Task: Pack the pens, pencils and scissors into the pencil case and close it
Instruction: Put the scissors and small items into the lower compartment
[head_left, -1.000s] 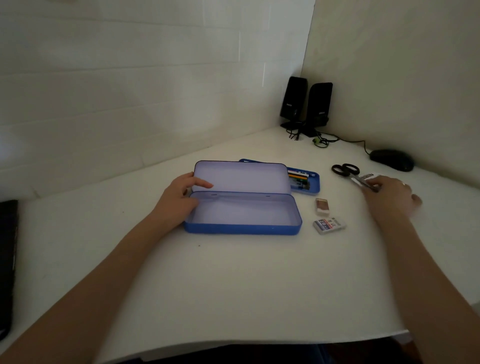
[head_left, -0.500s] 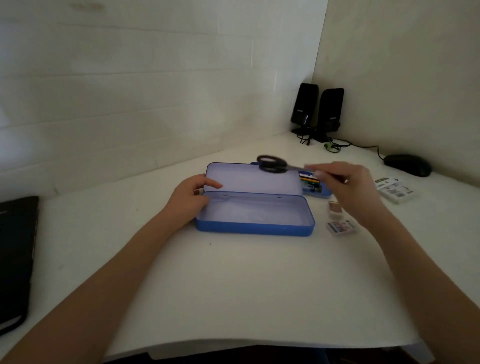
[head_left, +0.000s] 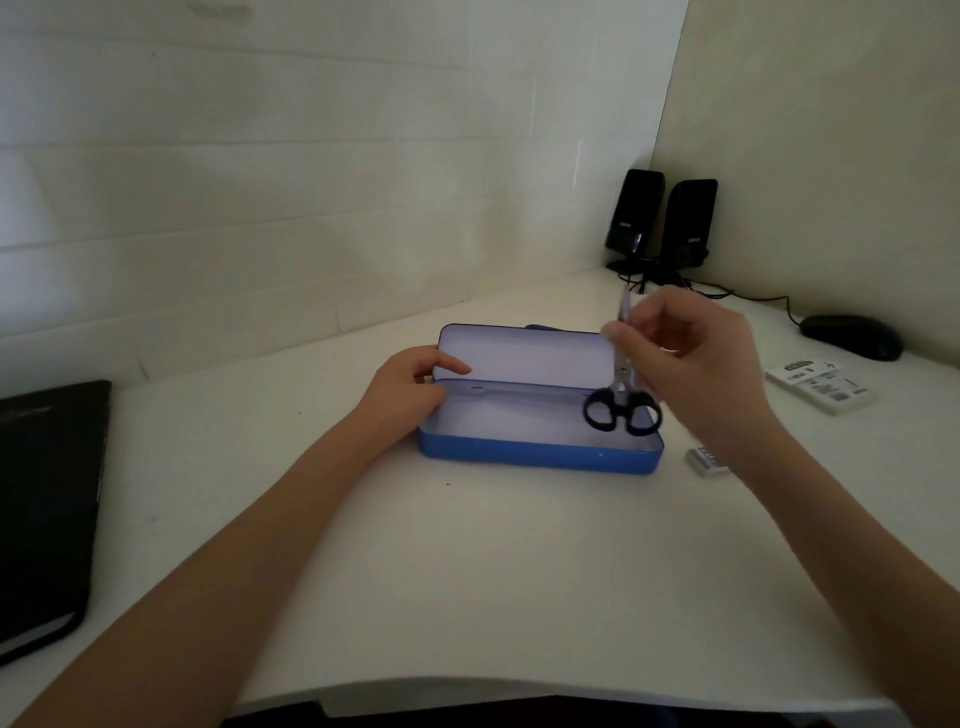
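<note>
A blue metal pencil case lies open in the middle of the white desk, lid raised at the back, its pale inside empty. My left hand holds the case's left end, thumb against the lid. My right hand pinches the blades of small black-handled scissors. They hang handles down over the right end of the case, blades pointing up. A blue tray with the pens and pencils lies behind the lid, almost wholly hidden.
Two black speakers with cables stand in the far corner. A black mouse and a white label card lie at the right. A small eraser sits right of the case. A black notebook lies at the left edge.
My right hand picked the scissors up from the desk at the right, carried them left over the case, and turned them handles down above its right end. The left hand stayed put.
</note>
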